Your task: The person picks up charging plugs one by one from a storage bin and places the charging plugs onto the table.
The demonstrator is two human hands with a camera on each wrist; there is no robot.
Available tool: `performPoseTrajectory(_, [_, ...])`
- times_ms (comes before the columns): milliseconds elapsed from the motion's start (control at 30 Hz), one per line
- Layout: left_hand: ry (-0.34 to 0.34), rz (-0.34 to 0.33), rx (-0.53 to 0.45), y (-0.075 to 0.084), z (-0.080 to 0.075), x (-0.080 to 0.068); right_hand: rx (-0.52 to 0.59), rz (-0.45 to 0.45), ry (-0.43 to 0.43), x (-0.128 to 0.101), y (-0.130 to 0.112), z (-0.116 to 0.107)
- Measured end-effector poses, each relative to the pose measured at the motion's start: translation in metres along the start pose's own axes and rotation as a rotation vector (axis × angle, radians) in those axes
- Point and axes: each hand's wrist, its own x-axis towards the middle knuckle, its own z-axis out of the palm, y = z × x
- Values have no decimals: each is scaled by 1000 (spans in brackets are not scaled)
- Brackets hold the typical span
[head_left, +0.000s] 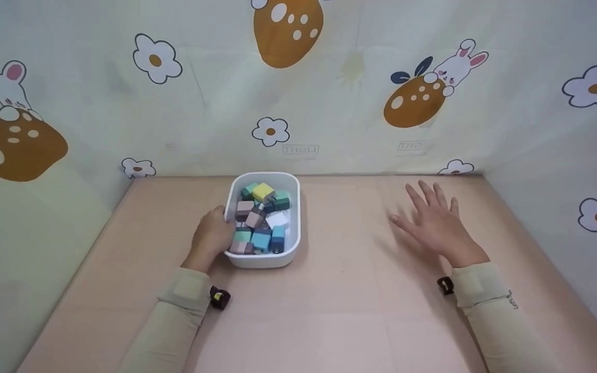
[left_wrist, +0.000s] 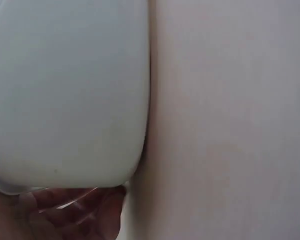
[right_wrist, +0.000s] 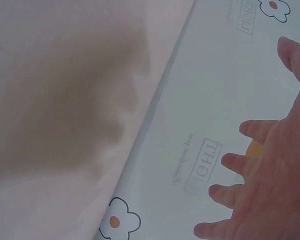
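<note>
1. Left hand (head_left: 214, 234) pressed against the left wall of the white tub (head_left: 292, 207), fingers curled round its near-left rim; seen from the left wrist as fingertips (left_wrist: 65, 212) tucked under the tub's smooth white side (left_wrist: 70, 95).
2. Tub set mid-table, slightly left of centre, long axis running near to far, far end close to the patterned backdrop (head_left: 329, 93).
3. Clearly nearer to the left hand, which touches it; well apart from the right hand.
4. Inside: a loose heap of small blocks (head_left: 260, 220) in teal, blue, mauve, grey and white, one yellow block (head_left: 263, 191) on top at the far end.
5. Bare pink tabletop (head_left: 350, 290) between tub and right hand.
6. Right hand (head_left: 436, 223) spread wide, fingers straight and splayed, holding nothing, hovering low over the table right of centre; cannot tell whether touching the surface.
</note>
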Motion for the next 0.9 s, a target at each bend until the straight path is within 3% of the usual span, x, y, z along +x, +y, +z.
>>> performPoseTrajectory(300, [-9, -20, -86, 4, 6, 2, -24, -2, -11, -2, 1, -2])
performPoseTrajectory(900, [2, -18, -105, 0, 6, 2, -34, -19, 4, 0, -6, 4])
